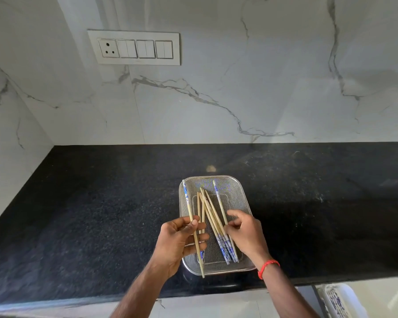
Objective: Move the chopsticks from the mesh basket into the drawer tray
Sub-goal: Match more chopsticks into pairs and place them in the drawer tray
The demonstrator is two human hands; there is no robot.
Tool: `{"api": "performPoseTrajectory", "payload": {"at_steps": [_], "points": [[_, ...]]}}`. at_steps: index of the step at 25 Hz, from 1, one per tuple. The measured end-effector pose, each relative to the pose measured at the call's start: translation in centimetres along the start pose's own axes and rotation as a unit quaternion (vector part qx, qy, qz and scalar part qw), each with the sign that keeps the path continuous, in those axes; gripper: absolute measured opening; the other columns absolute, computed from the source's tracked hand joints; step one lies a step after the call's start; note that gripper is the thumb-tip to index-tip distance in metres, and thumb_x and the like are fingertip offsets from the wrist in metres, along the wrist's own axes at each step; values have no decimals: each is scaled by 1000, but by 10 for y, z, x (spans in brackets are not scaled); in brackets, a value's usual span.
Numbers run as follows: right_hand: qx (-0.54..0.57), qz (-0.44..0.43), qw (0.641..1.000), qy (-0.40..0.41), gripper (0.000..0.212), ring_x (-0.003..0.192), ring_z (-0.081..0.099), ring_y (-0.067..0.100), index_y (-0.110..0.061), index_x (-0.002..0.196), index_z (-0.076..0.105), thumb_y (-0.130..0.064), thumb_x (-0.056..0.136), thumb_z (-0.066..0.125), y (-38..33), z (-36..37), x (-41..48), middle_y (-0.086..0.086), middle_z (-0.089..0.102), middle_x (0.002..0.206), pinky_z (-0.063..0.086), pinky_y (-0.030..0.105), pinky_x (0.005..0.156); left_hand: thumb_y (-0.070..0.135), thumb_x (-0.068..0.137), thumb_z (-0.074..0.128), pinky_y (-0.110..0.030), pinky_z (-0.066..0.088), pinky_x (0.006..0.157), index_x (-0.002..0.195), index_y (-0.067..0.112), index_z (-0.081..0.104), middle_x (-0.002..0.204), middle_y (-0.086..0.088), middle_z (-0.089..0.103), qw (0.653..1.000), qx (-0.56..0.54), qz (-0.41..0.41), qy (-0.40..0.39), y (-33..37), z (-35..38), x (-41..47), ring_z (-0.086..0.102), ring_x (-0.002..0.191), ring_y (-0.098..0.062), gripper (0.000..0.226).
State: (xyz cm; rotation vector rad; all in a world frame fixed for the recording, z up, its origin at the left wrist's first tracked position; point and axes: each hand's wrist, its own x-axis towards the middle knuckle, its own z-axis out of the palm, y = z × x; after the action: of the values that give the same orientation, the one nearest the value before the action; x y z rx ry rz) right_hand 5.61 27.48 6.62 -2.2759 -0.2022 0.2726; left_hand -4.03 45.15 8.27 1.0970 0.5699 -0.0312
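Progress: early; nothing visibly moved to the drawer tray [336, 299], only partly in view at lower right, contents unclear.
Basket: mesh basket [237, 191] on the counter [101, 203] holds most chopsticks [213, 214].
Left hand [177, 242]: pinching one chopstick [193, 228] over the basket's left rim.
Right hand [246, 235]: fingers curled, gathering the pile.

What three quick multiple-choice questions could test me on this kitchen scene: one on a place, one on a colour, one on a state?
1. Where does the mesh basket sit?
A. On the dark countertop
B. In a sink
C. On a chair

2. What colour is the band on the right wrist?
A. Green
B. Red
C. Yellow

3. What is the left hand doing?
A. Resting flat on the counter
B. Pressing a wall switch
C. Holding one chopstick

Answers: 1 A, the basket stands near the counter's front edge. 2 B, the wrist band is red. 3 C, its thumb and fingers pinch a chopstick.
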Motion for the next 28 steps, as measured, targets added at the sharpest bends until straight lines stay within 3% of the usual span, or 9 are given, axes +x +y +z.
{"api": "performPoseTrajectory", "payload": {"at_steps": [3, 5, 8, 13, 15, 18, 22, 25, 28], "points": [[94, -35, 995, 27, 35, 69, 67, -4, -24, 110, 71, -10, 79, 75, -19, -4, -20, -9, 74, 75, 53, 14, 68, 8, 97, 61, -44, 65, 71, 114, -2, 68, 104, -20, 78, 1000, 0, -2, -8, 1, 0, 2, 76, 88, -35, 21], [116, -61, 991, -5, 32, 73, 69, 0, -31, 106, 71, -13, 79, 76, -32, 0, -36, -8, 75, 78, 57, 23, 68, 8, 98, 59, -46, 64, 74, 114, -2, 68, 103, -21, 78, 1000, 3, -4, -20, 1, 2, 4, 76, 91, -36, 21], [76, -110, 988, -72, 26, 65, 67, 3, -32, 104, 71, -21, 80, 75, -45, 11, -53, -8, 72, 72, 54, 18, 60, 4, 99, 56, -45, 65, 72, 113, -5, 67, 97, -25, 77, 999, 5, -12, -41, 0, 5, 4, 78, 83, -32, 20], [51, -137, 989, -31, 8, 60, 60, 3, -27, 92, 76, -28, 84, 74, -34, 3, -33, -15, 65, 62, 46, 14, 55, 2, 97, 57, -44, 65, 65, 113, -10, 64, 93, -22, 76, 999, -5, -12, -49, 3, -2, 3, 75, 75, -31, 21], [-51, -117, 992, -2, 13, 67, 62, 3, -26, 99, 73, -29, 87, 71, -17, 4, -16, -14, 68, 74, 48, 16, 60, 2, 97, 57, -45, 65, 67, 112, -8, 64, 95, -20, 76, 999, -10, -12, -51, 5, -5, 0, 75, 75, -32, 20], [-196, -79, 977, -27, 41, 92, 69, 13, -22, 129, 58, -20, 90, 68, 8, 17, 1, -1, 73, 102, 58, 26, 79, 2, 96, 58, -44, 65, 65, 111, -7, 65, 99, -23, 75, 998, -12, -12, -63, 9, -5, -7, 75, 76, -33, 18], [-174, -28, 983, -43, 51, 81, 70, 10, -20, 138, 51, -10, 90, 65, 21, 24, 8, -2, 74, 91, 59, 25, 72, 4, 94, 61, -45, 65, 67, 109, -6, 67, 105, -24, 75, 997, -18, -9, -72, 13, -9, -15, 74, 81, -34, 19], [-98, -7, 995, -22, 31, 85, 66, 12, -15, 120, 67, -5, 91, 63, 14, 12, 7, 1, 73, 101, 50, 11, 68, 4, 95, 61, -45, 65, 67, 111, -6, 67, 104, -22, 76, 997, -21, -5, -73, 15, -13, -19, 74, 82, -34, 20], [31, -35, 998, 43, 22, 79, 63, 13, -25, 89, 75, -3, 87, 69, -4, -6, -4, 0, 66, 90, 47, 7, 63, 4, 95, 61, -45, 65, 67, 111, -5, 67, 104, -20, 77, 997, -19, -2, -70, 17, -15, -20, 74, 82, -35, 19]]}}
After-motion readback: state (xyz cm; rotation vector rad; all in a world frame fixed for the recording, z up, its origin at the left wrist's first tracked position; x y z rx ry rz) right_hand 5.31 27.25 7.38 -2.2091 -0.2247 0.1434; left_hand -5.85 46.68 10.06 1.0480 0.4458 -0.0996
